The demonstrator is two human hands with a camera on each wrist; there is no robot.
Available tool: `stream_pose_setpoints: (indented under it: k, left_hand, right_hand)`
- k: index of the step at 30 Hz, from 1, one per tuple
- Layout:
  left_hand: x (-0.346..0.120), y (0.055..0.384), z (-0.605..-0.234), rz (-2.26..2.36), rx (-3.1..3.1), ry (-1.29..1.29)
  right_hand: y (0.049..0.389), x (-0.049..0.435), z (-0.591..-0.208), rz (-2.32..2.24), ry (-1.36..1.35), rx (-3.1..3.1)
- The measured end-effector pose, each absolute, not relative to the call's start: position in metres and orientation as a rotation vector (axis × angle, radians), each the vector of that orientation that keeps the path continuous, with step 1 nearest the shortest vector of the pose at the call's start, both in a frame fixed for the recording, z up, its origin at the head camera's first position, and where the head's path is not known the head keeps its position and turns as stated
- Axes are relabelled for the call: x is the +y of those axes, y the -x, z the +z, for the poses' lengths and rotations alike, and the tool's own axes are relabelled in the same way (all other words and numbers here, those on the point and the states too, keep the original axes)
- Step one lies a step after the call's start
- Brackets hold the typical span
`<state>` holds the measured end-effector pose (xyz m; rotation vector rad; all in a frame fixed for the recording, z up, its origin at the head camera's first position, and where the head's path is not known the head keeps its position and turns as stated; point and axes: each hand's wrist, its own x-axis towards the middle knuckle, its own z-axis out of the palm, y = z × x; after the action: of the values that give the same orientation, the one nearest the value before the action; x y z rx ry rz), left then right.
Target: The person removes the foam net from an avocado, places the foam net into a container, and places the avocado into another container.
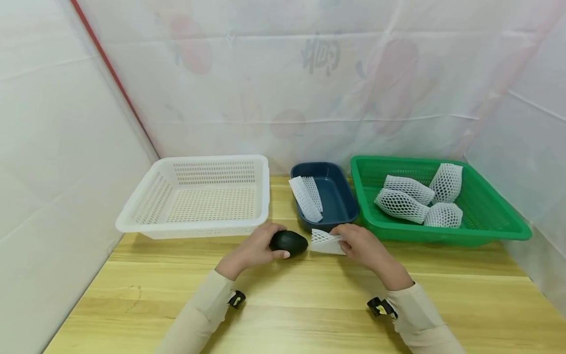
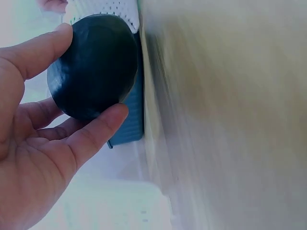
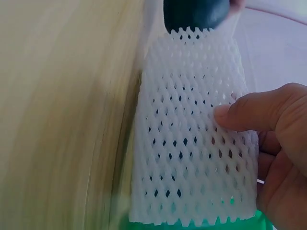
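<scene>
Taking the dark blue, rounded rectangular plastic basin (image 1: 338, 196) as the landmark, the person's left hand (image 1: 255, 249) is in front of it and to its left, thumb and fingers curled round a glossy, blackish-green, egg-shaped object (image 1: 289, 244). That object sits just in front of the basin's left corner, its narrower end pointing right. Directly before the basin's front edge, the right hand (image 1: 363, 249) pinches a white foam-net tube (image 1: 325, 242), thumb on its upper face in the right wrist view. The tube's open end faces the dark object, just beside it; whether they touch I cannot tell.

Inside the basin, along its left side, lie two more white net pieces (image 1: 306, 199). Left of the basin stands a white perforated plastic basket (image 1: 194, 229); to its right, a green plastic basket (image 1: 442, 237) contains four bulging net-wrapped items (image 1: 401, 205).

Behind and above the basin, a whitish sheet (image 1: 247, 93) shows pale reddish blotches and one faint grey character (image 1: 321, 53), apparently Chinese, too washed out to read surely. Pale wooden boards (image 1: 305, 305) run beneath the basin.
</scene>
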<state>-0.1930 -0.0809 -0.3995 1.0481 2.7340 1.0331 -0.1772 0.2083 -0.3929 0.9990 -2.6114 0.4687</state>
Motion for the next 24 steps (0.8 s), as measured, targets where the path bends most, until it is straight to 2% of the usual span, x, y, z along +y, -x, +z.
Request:
stream_pose_setpoints:
  k: [14, 24]
  left_hand:
    - [-0.089, 0.19, -0.399, 1.019, 2.734, -1.061]
    - [-0.097, 0.18, -0.392, 1.045, 2.742, -1.068]
  right_hand:
    - [0.18, 0.215, -0.394, 0.49, -0.997, -2.608]
    - [0.178, 0.216, -0.378, 0.476, -1.005, -2.629]
